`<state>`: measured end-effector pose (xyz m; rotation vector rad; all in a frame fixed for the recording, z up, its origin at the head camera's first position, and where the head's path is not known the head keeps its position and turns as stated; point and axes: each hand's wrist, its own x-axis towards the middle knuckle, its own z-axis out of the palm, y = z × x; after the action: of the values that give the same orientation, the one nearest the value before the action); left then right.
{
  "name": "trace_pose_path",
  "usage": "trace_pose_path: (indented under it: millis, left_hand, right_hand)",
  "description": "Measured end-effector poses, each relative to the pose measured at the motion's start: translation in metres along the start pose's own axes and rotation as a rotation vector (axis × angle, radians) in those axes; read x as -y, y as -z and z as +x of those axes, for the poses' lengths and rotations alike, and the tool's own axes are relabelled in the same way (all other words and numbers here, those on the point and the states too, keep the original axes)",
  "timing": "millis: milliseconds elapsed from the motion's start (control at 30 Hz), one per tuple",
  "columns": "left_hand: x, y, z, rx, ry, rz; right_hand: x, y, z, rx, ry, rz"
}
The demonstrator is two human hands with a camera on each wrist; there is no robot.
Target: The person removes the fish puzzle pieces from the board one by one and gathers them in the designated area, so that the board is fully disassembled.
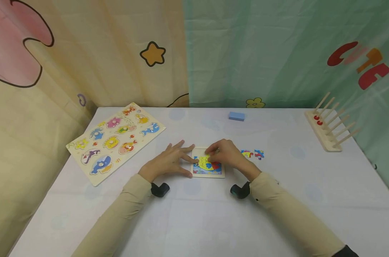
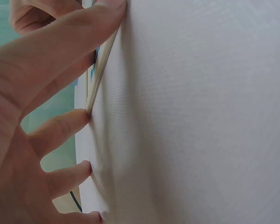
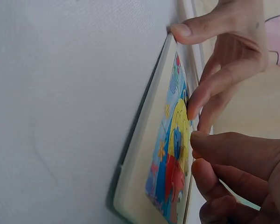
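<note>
A small wooden jigsaw board (image 1: 208, 176) with a yellow fish picture lies flat on the table between both hands. My left hand (image 1: 168, 161) has its fingers spread; its thumb touches the board's left near corner and one fingertip reaches over the picture. From the right side, my right hand (image 1: 227, 154) bends over the board, thumb and index finger pinching a jigsaw piece at the yellow part, mostly hidden by the fingers. In the right wrist view the right thumb and curled fingers (image 3: 233, 149) meet the picture's surface. Two loose jigsaw pieces (image 1: 247, 154) lie right of the board.
A large animal knob puzzle (image 1: 115, 142) lies at the left back. Near the back edge is a blue block (image 1: 236, 116). At the right stands a wooden peg rack (image 1: 326, 137) with red beads. Curtains hang behind the white table (image 1: 194, 214).
</note>
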<state>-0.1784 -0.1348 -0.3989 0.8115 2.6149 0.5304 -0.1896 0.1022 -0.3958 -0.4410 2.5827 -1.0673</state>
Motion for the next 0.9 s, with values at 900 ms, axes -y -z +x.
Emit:
trace_pose_path:
  millis: [900]
  left_hand:
    - [0.000,0.000,0.000,-0.006,-0.020,-0.007]
  right_hand:
    - [0.028,-0.014,0.005,0.076,-0.093,-0.201]
